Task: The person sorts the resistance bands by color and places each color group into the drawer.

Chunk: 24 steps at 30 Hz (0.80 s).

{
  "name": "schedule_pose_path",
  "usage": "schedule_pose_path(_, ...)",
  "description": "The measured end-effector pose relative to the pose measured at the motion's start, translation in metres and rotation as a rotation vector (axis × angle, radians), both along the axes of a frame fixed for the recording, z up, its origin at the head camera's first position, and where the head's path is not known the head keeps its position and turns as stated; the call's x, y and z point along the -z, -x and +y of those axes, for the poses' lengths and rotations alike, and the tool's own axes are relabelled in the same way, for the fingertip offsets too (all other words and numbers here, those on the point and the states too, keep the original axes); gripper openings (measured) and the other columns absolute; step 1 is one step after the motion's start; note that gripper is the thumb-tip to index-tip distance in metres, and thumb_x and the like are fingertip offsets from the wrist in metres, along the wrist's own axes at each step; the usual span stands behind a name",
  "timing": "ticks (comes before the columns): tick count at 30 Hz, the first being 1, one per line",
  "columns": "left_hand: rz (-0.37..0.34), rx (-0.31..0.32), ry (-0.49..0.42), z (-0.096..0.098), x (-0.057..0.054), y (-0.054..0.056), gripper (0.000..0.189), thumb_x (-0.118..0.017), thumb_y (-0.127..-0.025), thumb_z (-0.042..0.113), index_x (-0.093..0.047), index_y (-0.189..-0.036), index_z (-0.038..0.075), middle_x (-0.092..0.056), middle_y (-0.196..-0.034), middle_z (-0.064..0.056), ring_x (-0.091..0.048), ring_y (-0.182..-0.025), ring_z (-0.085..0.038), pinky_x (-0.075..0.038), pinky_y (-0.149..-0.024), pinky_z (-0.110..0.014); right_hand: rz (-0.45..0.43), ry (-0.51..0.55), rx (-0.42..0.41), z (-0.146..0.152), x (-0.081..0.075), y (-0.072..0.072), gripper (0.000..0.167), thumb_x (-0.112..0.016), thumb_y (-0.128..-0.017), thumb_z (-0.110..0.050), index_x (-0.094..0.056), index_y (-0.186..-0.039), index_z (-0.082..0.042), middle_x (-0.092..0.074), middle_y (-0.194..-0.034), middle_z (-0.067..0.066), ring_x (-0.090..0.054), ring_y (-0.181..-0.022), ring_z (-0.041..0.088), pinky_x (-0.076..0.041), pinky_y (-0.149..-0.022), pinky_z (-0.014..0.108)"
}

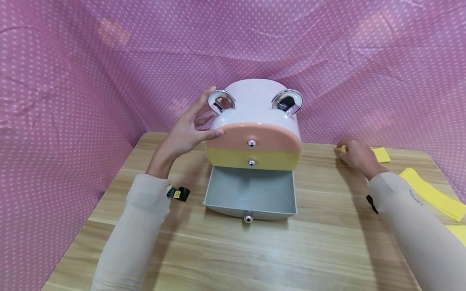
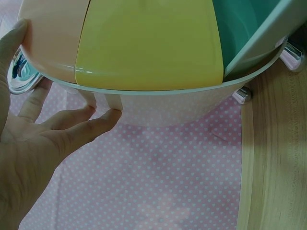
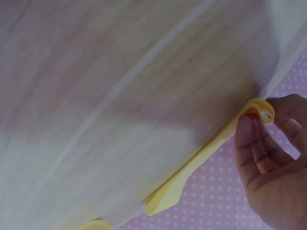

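Observation:
A small frog-faced drawer box (image 1: 256, 97) stands on the table, white with two ring-shaped silver ears. Its orange top drawer (image 1: 233, 136) and yellow middle drawer (image 1: 269, 159) are closed; the grey bottom drawer (image 1: 251, 190) is pulled out, with nothing visible inside. My left hand (image 1: 185, 131) touches the box's left upper side, thumb on the orange front, spread fingertips against the side wall (image 2: 158, 103). Far right, my right hand (image 1: 358, 155) pinches the looped end of a flat yellow strip (image 3: 201, 155) near the table's back edge. Whether it is cloth or paper I cannot tell.
Another folded yellow strip (image 1: 431, 194) lies by the right forearm, with a further yellow piece (image 1: 458, 232) at the right frame edge. Pink dotted cloth (image 1: 182, 52) hangs behind and left of the wooden table (image 1: 218, 250).

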<state>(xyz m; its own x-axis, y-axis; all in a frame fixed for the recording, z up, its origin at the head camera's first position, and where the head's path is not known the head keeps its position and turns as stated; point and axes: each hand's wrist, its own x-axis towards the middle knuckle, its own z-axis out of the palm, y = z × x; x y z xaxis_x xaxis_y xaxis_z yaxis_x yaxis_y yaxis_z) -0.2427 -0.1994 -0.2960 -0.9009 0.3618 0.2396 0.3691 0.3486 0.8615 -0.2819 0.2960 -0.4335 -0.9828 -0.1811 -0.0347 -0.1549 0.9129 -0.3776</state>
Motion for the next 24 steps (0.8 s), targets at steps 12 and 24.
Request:
schedule_pose_path(12, 0.003, 0.007, -0.003, 0.001, -0.002, -0.001, 0.105, -0.085, -0.088, 0.008, -0.023, -0.165, 0.046, -0.027, -0.174, -0.002, -0.045, -0.15, -0.037, -0.048, -0.119, -0.049, 0.049, 0.082, -0.012, 0.003, -0.019, -0.016, 0.039, -0.053, -0.091, 0.004, -0.062, -0.129, 0.012, -0.061, -0.121, 0.046, -0.063, -0.102, 0.052, -0.056, -0.074, 0.051)
schedule_pose_path(24, 0.0, 0.006, -0.006, 0.001, -0.001, 0.0, 0.105, -0.084, -0.088, 0.008, -0.023, -0.165, 0.046, -0.028, -0.174, -0.002, -0.045, -0.15, -0.036, -0.047, -0.12, -0.05, 0.106, 0.273, 0.014, -0.008, -0.062, -0.05, 0.037, -0.051, -0.091, 0.012, -0.062, -0.127, 0.014, -0.063, -0.113, 0.041, -0.071, -0.088, 0.041, -0.061, -0.056, 0.021)
